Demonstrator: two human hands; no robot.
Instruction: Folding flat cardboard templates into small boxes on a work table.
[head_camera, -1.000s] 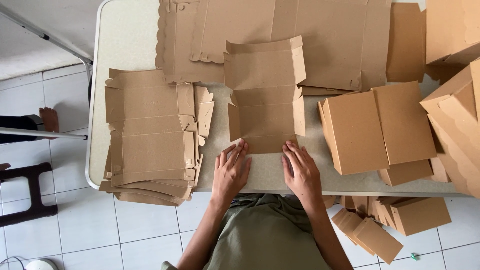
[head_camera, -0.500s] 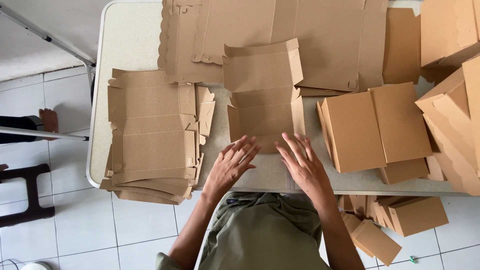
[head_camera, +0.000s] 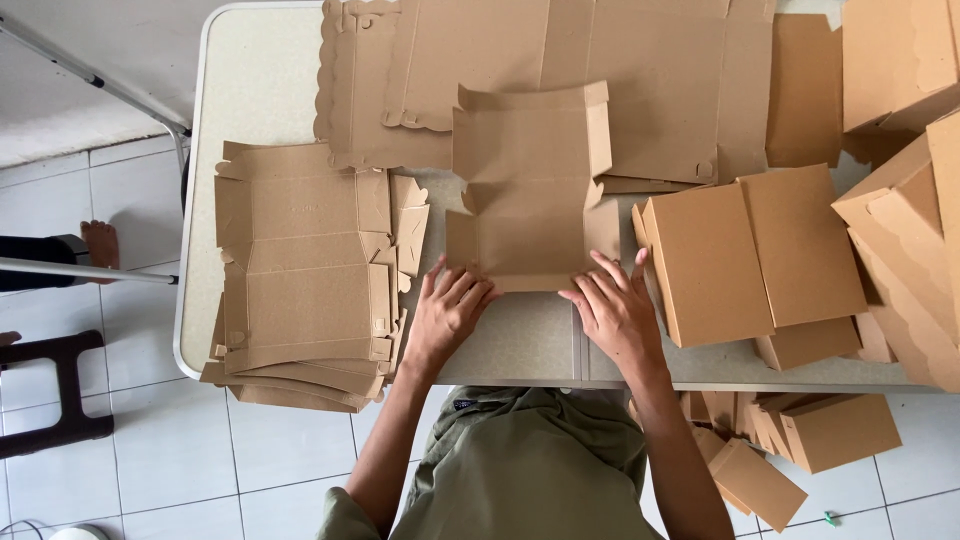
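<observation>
- Both hands shift up from 0.5 s ago onto the near edge of the box blank (head_camera: 528, 190).
- Left hand (head_camera: 445, 312) and right hand (head_camera: 612, 308) flat, fingers spread, gripping nothing.
- Blank at worktop (head_camera: 270, 60) centre; flat stack (head_camera: 305, 270) at 9 o'clock.
- Step: folding near flap; next calls for lifting that edge.

Both hands, left hand (head_camera: 445, 310) and right hand (head_camera: 612, 310), press the half-folded cardboard box (head_camera: 530, 190); flat blanks stack (head_camera: 300, 270) at nine o'clock on the counter (head_camera: 260, 70).

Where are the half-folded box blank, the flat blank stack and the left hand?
half-folded box blank (head_camera: 525, 215): head view, on its centre panel.
flat blank stack (head_camera: 305, 260): head view, on the top sheet's middle.
left hand (head_camera: 447, 310): head view, on the back of the hand.
</observation>
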